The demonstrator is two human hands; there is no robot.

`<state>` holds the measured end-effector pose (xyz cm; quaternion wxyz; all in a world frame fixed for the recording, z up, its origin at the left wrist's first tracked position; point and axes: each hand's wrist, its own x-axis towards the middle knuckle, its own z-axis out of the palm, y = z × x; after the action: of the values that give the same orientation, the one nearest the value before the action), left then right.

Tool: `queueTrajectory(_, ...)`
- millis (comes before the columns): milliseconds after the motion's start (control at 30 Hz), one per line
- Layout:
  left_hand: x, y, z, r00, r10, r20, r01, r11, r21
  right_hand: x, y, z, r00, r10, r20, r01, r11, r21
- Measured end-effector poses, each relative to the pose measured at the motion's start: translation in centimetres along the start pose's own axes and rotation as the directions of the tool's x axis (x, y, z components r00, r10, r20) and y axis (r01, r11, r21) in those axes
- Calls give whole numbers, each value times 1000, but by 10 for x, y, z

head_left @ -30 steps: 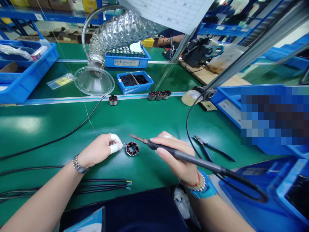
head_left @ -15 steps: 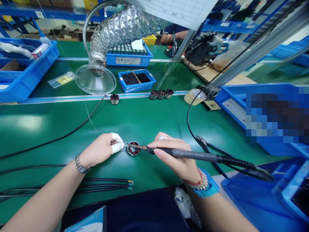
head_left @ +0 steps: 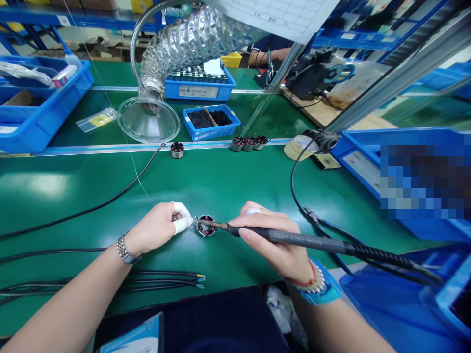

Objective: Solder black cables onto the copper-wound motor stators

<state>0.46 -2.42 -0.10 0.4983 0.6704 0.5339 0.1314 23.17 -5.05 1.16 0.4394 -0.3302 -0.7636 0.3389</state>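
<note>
My left hand (head_left: 156, 228), with white finger cots on two fingers, pinches a thin wire (head_left: 194, 220) whose end reaches a small motor stator (head_left: 205, 226). The stator lies on the green bench mat (head_left: 110, 181) and shows red-and-dark windings in a metal ring. My right hand (head_left: 267, 235) grips a dark soldering iron (head_left: 305, 241) like a pen. The iron's metal tip (head_left: 213, 224) rests at or just above the stator's top, right next to the wire end. The contact point itself is too small to tell.
Stripped cable ends (head_left: 184, 282) lie at the front left, and a long black cable (head_left: 110, 203) crosses the left. Side cutters (head_left: 312, 215) lie right, beneath the iron's cord. Several stators (head_left: 248, 143) stand farther back, near a blue parts tray (head_left: 211, 122), a clear extraction hood (head_left: 148, 120) and a tape roll (head_left: 300, 147).
The soldering iron has swung down from a raised slant to nearly level, its tip coming onto the stator. The whole view has shifted slightly as my head moved.
</note>
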Motion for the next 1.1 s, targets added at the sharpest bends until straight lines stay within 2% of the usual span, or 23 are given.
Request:
queueTrajectory(267, 0, -2, 0, 1000, -2, -4, 2, 1000, -1, 0, 1, -1, 1000, -10, -2, 10, 1000, 5)
queueTrajectory(567, 0, 1, -1, 1000, -13, -8, 13, 1000, 3, -1, -2, -6, 992, -51, -115, 48, 998, -27)
queueTrajectory(667, 0, 0, -1, 1000, -10, -5, 10, 1000, -6, 0, -1, -4, 991, -50, -127, 38, 995, -94)
queueTrajectory(833, -1, -1, 0, 1000, -11, -2, 11, 1000, -20, -3, -1, 1, 974, -84, -211, 38, 976, -213)
queueTrajectory(1000, 1, 0, 1, 1000, -5, -3, 5, 1000, -19, -6, 5, 11, 967, -28, -254, 5, 996, -91)
queueTrajectory(1100, 1, 0, 1, 1000, 4, -4, -5, 1000, -18, -2, 10, 22, 969, -36, -243, -4, 987, -162)
